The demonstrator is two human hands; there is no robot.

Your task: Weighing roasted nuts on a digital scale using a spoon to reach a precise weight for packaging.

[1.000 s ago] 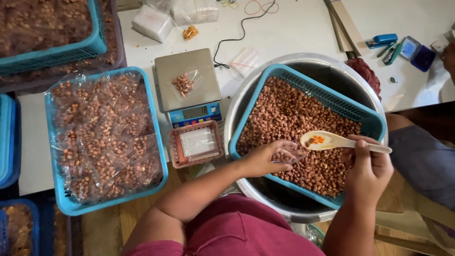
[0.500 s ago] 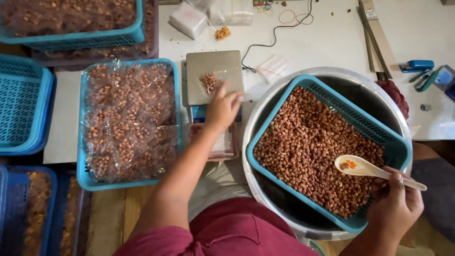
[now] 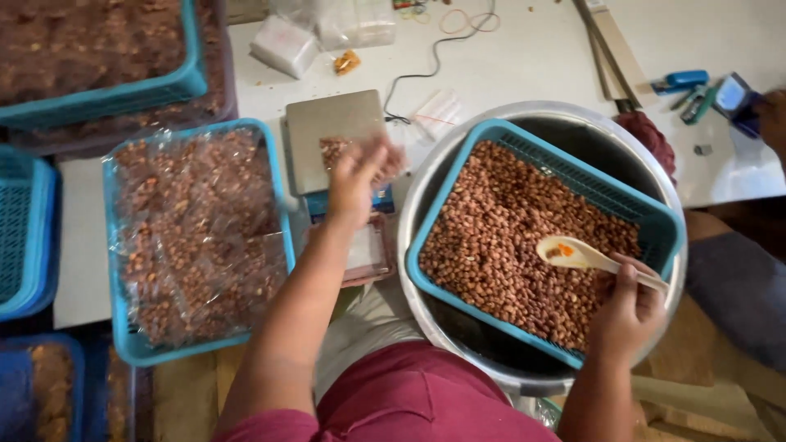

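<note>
Covering the white table (image 3: 524, 57) were blue baskets, a stapler (image 3: 681, 79) and a steel bowl (image 3: 426, 188) (wooden floor below). The left hand (image 3: 354, 182) pinched a small bag of peanuts (image 3: 385, 160) above the scale (image 3: 327, 131), hiding its display. The right hand (image 3: 626, 307) gripped a spoon (image 3: 577, 254) over the peanut basket (image 3: 655, 209).

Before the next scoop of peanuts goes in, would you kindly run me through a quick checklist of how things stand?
1. Left hand at the scale: ok.
2. Small bag of peanuts resting on the scale plate: ok, partly hidden by the hand.
3. Scale reading: cannot tell, display covered.
4. Right hand gripping the spoon: ok.
5. Spoon loaded: not ok, a few peanuts at most.
6. Peanut basket seated in the metal basin: ok.
</note>
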